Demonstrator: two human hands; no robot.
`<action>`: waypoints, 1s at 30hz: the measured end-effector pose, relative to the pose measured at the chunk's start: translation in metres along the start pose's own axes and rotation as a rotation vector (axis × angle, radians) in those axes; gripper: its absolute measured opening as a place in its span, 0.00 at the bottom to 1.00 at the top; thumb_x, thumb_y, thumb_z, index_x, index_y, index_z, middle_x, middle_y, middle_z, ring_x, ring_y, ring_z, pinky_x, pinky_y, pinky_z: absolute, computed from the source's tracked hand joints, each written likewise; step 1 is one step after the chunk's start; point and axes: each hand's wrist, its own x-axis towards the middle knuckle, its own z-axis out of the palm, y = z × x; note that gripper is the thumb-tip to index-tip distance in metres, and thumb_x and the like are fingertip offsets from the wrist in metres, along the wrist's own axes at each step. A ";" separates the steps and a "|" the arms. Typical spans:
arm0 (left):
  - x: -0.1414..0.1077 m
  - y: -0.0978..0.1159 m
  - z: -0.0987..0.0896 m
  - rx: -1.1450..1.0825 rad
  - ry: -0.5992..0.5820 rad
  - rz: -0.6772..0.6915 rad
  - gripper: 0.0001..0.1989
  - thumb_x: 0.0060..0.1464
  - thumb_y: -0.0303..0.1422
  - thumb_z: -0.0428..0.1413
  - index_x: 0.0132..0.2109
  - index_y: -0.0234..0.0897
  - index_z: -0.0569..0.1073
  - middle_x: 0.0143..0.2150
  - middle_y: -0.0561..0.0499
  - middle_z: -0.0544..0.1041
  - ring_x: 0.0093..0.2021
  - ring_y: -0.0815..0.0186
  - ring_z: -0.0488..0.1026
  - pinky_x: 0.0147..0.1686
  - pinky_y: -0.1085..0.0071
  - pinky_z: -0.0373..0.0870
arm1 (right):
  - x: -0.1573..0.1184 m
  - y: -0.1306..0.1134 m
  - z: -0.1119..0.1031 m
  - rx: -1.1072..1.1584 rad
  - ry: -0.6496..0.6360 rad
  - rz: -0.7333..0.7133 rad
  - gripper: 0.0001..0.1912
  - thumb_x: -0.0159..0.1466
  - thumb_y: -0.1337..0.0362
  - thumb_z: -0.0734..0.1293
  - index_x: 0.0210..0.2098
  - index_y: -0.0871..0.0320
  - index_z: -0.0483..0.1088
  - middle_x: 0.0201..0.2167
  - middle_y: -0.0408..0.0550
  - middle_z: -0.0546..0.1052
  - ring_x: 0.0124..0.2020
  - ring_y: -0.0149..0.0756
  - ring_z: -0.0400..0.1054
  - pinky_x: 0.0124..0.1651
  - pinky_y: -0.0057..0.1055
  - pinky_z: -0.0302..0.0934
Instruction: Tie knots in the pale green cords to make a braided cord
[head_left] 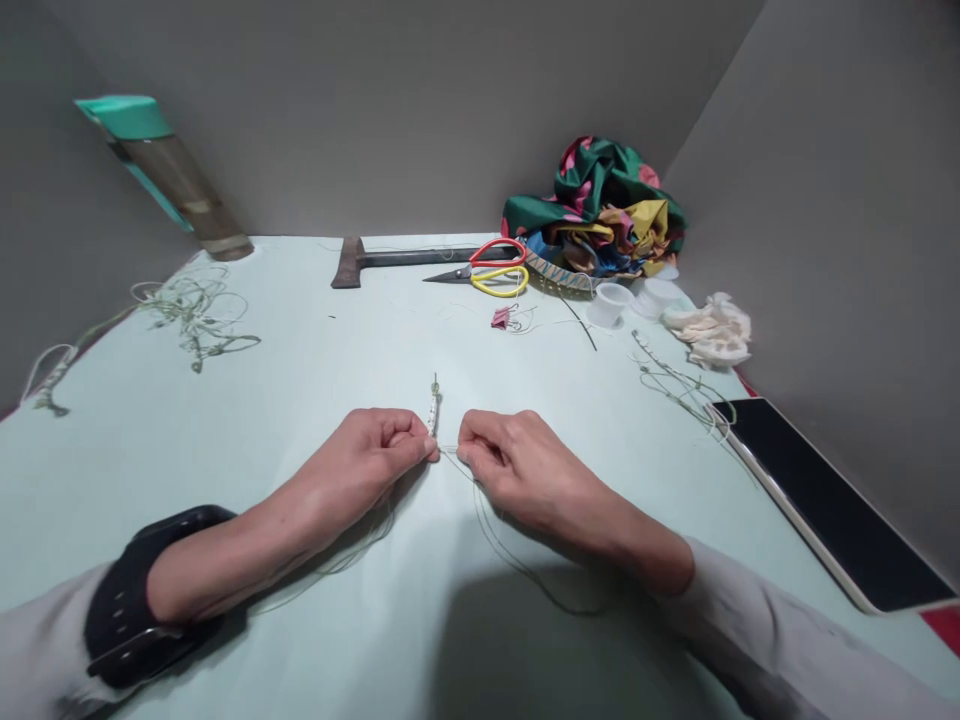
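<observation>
Pale sleeves (pixel 780 620) frame 2 hands: I see the left hand (pixel 386 455) pinching the braided cord (pixel 434 408), well in from the table's (pixel 225 430) back edge, the right hand (pixel 514 465) clutching thin strands (pixel 448 449). I judge the upper length worked, the trailing ends (pixel 525 570) not.

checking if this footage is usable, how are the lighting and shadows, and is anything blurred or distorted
Head view: soft light, no bright glare on the phone screen, and a broad shadow at bottom centre on the table; head view: the bottle leans outward, probably wide-angle distortion; head view: the fine cord between left hand and right hand looks soft, its strands hard to separate.
</observation>
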 end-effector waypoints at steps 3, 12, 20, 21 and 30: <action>0.001 -0.002 0.000 0.002 0.002 -0.024 0.18 0.73 0.40 0.62 0.34 0.37 0.73 0.22 0.64 0.59 0.19 0.74 0.51 0.19 0.76 0.48 | 0.002 0.002 0.001 0.026 0.004 -0.015 0.12 0.70 0.73 0.63 0.30 0.53 0.66 0.21 0.35 0.66 0.24 0.30 0.56 0.32 0.32 0.47; 0.006 -0.011 0.002 -0.030 0.024 -0.042 0.17 0.76 0.40 0.62 0.38 0.35 0.74 0.24 0.64 0.63 0.18 0.77 0.53 0.16 0.79 0.51 | 0.009 0.013 -0.018 -0.017 0.313 -0.033 0.10 0.76 0.65 0.62 0.48 0.57 0.75 0.44 0.53 0.85 0.45 0.43 0.77 0.46 0.37 0.62; 0.001 -0.006 0.000 -0.111 -0.034 0.020 0.18 0.71 0.44 0.63 0.36 0.36 0.75 0.22 0.64 0.58 0.19 0.74 0.50 0.19 0.76 0.47 | 0.010 0.003 0.002 -0.018 0.145 -0.150 0.08 0.74 0.70 0.68 0.43 0.56 0.80 0.44 0.49 0.86 0.47 0.41 0.77 0.53 0.36 0.63; 0.000 -0.004 0.000 -0.124 -0.037 0.035 0.18 0.67 0.46 0.63 0.35 0.37 0.75 0.21 0.63 0.58 0.20 0.74 0.49 0.20 0.75 0.46 | 0.010 0.002 0.004 -0.013 0.121 -0.156 0.08 0.74 0.70 0.68 0.42 0.56 0.80 0.44 0.49 0.86 0.47 0.40 0.77 0.53 0.36 0.63; -0.006 0.000 -0.001 -0.109 -0.044 -0.006 0.20 0.50 0.52 0.65 0.31 0.39 0.76 0.19 0.62 0.55 0.22 0.72 0.47 0.21 0.71 0.42 | 0.008 0.004 0.001 0.006 0.040 -0.101 0.10 0.75 0.71 0.64 0.36 0.55 0.72 0.36 0.45 0.79 0.39 0.38 0.70 0.46 0.36 0.59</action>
